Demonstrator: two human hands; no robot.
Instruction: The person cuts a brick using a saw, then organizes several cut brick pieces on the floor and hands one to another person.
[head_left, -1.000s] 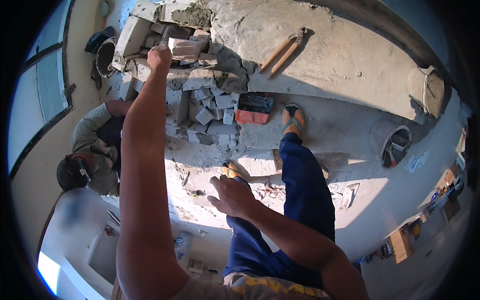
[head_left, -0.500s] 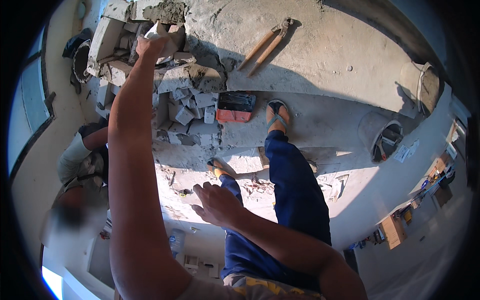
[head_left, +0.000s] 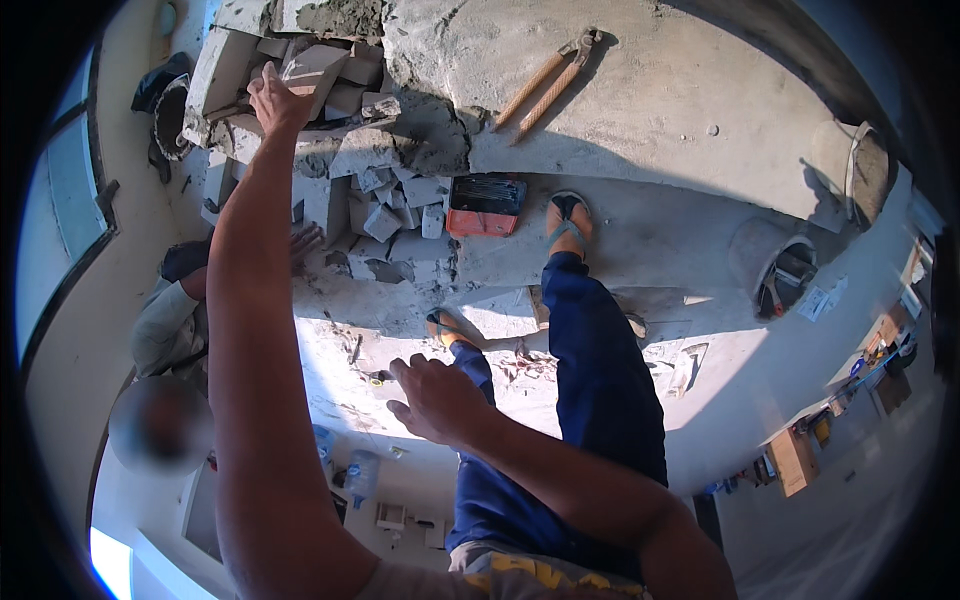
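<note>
My left arm stretches forward to a block-walled cavity in the upper step. There my left hand (head_left: 278,100) is open, its fingers apart, beside a pale broken block piece (head_left: 318,72) that leans among other rubble. Several smaller block fragments (head_left: 382,222) fill a similar cavity in the step below. My right hand (head_left: 432,398) hangs in the air in front of my legs, thumb apart and fingers loosely bent, holding nothing. A pair of wooden-handled pincers (head_left: 550,85) lies on the upper concrete slab (head_left: 640,110), right of the cavity.
A black-and-red box of nails (head_left: 485,207) sits beside my foot on the lower step. Buckets (head_left: 845,170) stand at the right. A co-worker (head_left: 170,330) crouches at the left, one hand (head_left: 305,242) near the lower cavity. Water bottles (head_left: 360,475) stand behind.
My left hand has let go of the block piece, which now rests in the cavity, and has drawn slightly left. The co-worker's hand has come into view by the lower step.
</note>
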